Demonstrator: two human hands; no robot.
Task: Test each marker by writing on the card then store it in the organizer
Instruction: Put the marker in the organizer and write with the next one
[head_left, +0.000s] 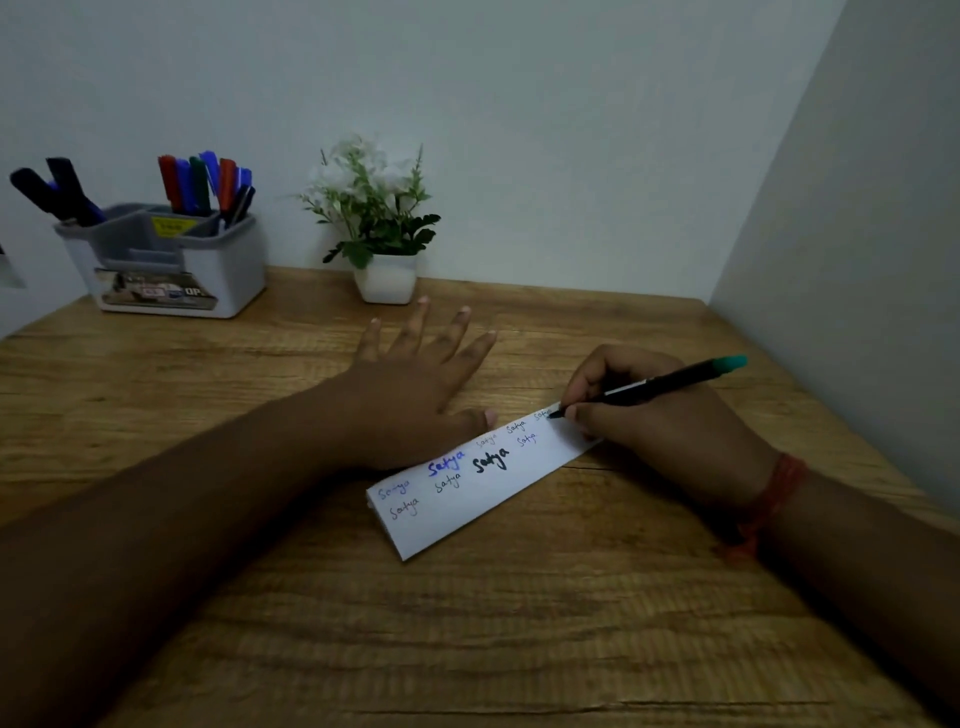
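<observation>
Head cam, right hand (660, 415) w/ marker (649, 388) on card (483, 499), left hand (410, 395) flat

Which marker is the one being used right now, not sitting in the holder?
The black marker with the teal end, gripped in the right hand, tip on the white card. All others stand in the grey organizer.

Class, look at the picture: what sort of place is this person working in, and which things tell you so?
Probably a home or office desk set in a corner: a wooden desktop against plain walls, a desk organizer full of markers, and a small potted plant.
</observation>
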